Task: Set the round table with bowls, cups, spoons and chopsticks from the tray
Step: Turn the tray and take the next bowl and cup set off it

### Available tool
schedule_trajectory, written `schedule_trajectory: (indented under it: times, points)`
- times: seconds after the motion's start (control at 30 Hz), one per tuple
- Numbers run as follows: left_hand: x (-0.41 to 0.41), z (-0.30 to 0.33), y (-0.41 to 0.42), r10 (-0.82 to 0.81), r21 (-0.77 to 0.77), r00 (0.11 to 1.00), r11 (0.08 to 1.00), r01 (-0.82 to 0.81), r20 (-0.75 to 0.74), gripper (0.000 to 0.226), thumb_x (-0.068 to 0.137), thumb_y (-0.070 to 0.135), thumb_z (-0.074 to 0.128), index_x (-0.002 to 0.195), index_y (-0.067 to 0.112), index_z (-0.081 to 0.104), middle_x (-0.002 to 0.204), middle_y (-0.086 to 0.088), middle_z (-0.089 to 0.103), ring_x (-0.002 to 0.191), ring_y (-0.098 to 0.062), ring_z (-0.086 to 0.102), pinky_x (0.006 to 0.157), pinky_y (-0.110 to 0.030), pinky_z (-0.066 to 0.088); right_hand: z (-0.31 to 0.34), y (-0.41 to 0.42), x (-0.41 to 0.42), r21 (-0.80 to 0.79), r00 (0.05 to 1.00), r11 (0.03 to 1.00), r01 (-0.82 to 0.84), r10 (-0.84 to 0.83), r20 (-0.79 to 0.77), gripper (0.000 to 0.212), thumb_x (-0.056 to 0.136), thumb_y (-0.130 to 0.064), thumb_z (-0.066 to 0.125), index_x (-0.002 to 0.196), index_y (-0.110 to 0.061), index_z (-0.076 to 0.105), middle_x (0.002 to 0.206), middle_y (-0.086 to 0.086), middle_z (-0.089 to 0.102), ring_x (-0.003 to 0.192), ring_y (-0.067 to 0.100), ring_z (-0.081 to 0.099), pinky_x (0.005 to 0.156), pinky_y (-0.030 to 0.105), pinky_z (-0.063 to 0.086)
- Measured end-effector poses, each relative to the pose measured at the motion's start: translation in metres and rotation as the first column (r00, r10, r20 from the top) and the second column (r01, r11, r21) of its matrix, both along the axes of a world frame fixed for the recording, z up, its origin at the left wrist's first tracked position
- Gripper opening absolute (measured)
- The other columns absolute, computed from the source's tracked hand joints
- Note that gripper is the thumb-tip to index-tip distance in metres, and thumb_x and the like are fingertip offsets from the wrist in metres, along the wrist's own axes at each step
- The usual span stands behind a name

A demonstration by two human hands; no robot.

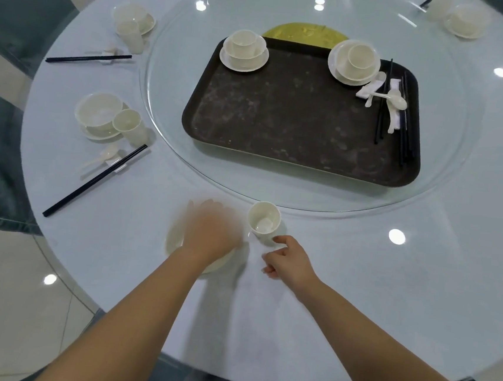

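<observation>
On the white tablecloth in front of me a cream bowl on its saucer point(174, 244) lies under my left hand point(209, 235). That hand is blurred and covers the bowl from above, with its fingers over the rim. A cream cup point(264, 222) stands upright just to the right of it. My right hand point(286, 259) is beside the cup's base, fingers loosely curled, holding nothing. The dark tray point(282, 116) sits on the glass turntable point(163, 138). It carries two stacked bowl-and-cup sets point(244, 51) point(354, 62), with white spoons point(395, 101) and black chopsticks point(405, 128) at its right side.
Finished place settings with bowl point(99, 114), cup, spoon and chopsticks point(94, 180) ring the table on the left, far left point(132, 22) and far right point(463, 20). The table edge runs close to my body. Grey-green chairs stand on the left.
</observation>
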State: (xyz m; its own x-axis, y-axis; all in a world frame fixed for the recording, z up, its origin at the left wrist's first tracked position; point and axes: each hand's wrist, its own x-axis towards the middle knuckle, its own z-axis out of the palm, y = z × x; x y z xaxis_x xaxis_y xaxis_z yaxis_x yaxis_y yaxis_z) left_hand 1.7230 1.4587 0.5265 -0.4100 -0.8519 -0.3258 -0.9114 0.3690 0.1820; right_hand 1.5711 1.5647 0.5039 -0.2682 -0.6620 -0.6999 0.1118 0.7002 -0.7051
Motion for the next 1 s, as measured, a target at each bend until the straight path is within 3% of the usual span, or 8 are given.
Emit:
schedule_trajectory:
  times: [0.17, 0.33, 0.47, 0.7, 1.0]
  points:
    - [0.033, 0.003, 0.004, 0.298, 0.022, 0.95, 0.955, -0.297, -0.09, 0.06, 0.089, 0.043, 0.056, 0.143, 0.024, 0.039, 0.151, -0.004, 0.035, 0.144, -0.024, 0.019, 0.119, -0.051, 0.007, -0.006, -0.004, 0.02, 0.008, 0.996, 0.996, -0.086, 0.086, 0.015, 0.041, 0.086, -0.008, 0.062, 0.125, -0.014, 0.053, 0.083, 0.008, 0.061, 0.06, 0.016, 0.066, 0.055, 0.021, 0.052]
    - [0.062, 0.003, 0.016, 0.566, 0.191, 0.796, 0.824, -0.534, -0.215, 0.066, 0.089, 0.039, 0.059, 0.146, 0.017, 0.034, 0.146, -0.009, 0.04, 0.136, -0.03, 0.033, 0.111, -0.047, 0.03, -0.007, -0.014, 0.043, -0.025, 0.986, 0.986, -0.163, 0.164, 0.01, 0.062, 0.085, -0.009, 0.06, 0.141, -0.025, 0.041, 0.083, 0.005, 0.062, 0.063, 0.014, 0.067, 0.061, 0.023, 0.054]
    - [0.073, 0.001, 0.023, 0.693, 0.365, 0.648, 0.719, -0.591, -0.315, 0.072, 0.089, 0.031, 0.062, 0.15, 0.014, 0.026, 0.149, -0.011, 0.035, 0.137, -0.03, 0.035, 0.108, -0.04, 0.032, -0.005, -0.021, 0.056, -0.048, 0.974, 0.973, -0.226, 0.225, -0.026, 0.067, 0.082, -0.014, 0.06, 0.143, -0.033, 0.039, 0.083, 0.004, 0.066, 0.065, 0.014, 0.07, 0.064, 0.026, 0.057]
    - [0.071, -0.001, 0.023, 0.745, 0.443, 0.58, 0.665, -0.601, -0.33, 0.078, 0.089, 0.028, 0.06, 0.152, 0.013, 0.017, 0.15, -0.01, 0.035, 0.134, -0.03, 0.039, 0.104, -0.038, 0.036, -0.007, -0.016, 0.07, -0.056, 0.971, 0.97, -0.238, 0.238, -0.007, 0.072, 0.075, -0.022, 0.061, 0.142, -0.035, 0.039, 0.079, 0.0, 0.068, 0.066, 0.014, 0.072, 0.063, 0.025, 0.055]
    - [0.064, -0.001, 0.017, 0.776, 0.407, 0.542, 0.631, -0.661, -0.322, 0.071, 0.085, 0.021, 0.064, 0.144, 0.001, 0.029, 0.142, -0.017, 0.041, 0.13, -0.034, 0.042, 0.107, -0.042, 0.038, -0.006, -0.012, 0.074, -0.039, 0.973, 0.973, -0.228, 0.229, 0.017, 0.067, 0.078, -0.016, 0.061, 0.139, -0.034, 0.041, 0.077, 0.001, 0.068, 0.066, 0.015, 0.072, 0.06, 0.023, 0.054]
